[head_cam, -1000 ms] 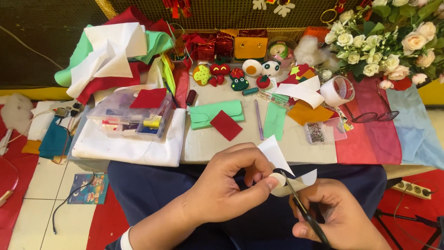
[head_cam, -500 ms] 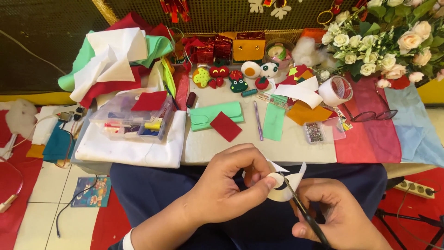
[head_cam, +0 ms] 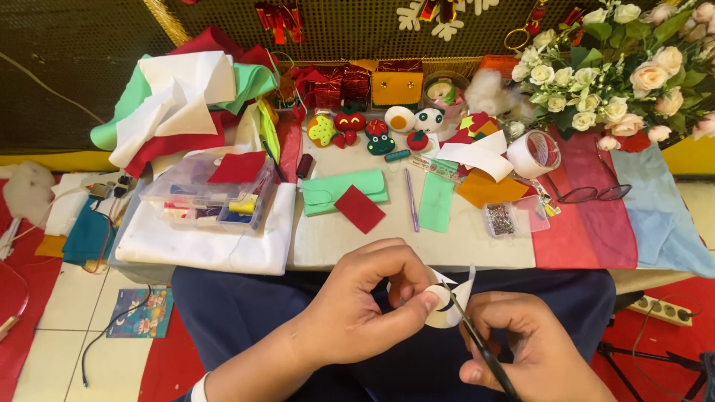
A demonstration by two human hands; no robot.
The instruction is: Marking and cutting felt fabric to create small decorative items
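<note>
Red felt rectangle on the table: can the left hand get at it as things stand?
Probably not right away. The left hand is pinching the white felt piece that the scissors are cutting. The red felt rectangle lies uncovered just ahead on the table, so the path itself looks free.

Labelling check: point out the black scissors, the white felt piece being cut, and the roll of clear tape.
black scissors (head_cam: pixel 484 350), head view, on the blades.
white felt piece (head_cam: pixel 447 307), head view, on its rounded part.
roll of clear tape (head_cam: pixel 533 153), head view, on the outer rim.

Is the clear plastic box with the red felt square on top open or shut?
Cannot tell for sure. The clear plastic box shows coloured bits inside, but the red felt square lying across its top hides whether a lid is there.
</note>
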